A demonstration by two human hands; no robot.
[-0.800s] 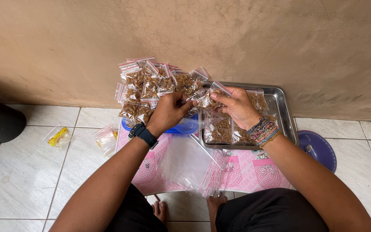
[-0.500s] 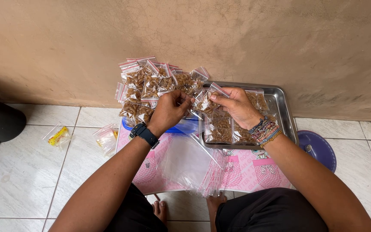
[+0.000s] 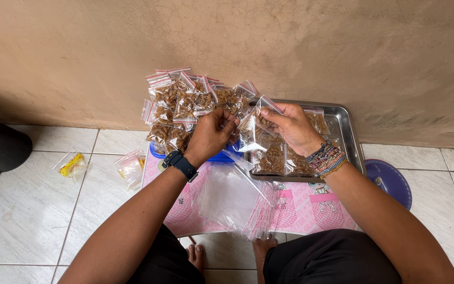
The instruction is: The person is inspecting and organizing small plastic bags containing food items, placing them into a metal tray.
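Both hands pinch 1 small clear bag [image 3: 252, 129] of brown snacks: left hand [image 3: 212, 134] closed on its left edge, right hand [image 3: 290, 126] closed on its top strip. It hangs above the steel tray [image 3: 350, 139], long axis tilted, mouth up-right. Sealing seems underway; pressing the strip flat comes next.

Glossy clear plastic bags [image 3: 195, 102]; shiny metal tray [image 3: 349, 138] (probably steel); matt wall [image 3: 290, 47].
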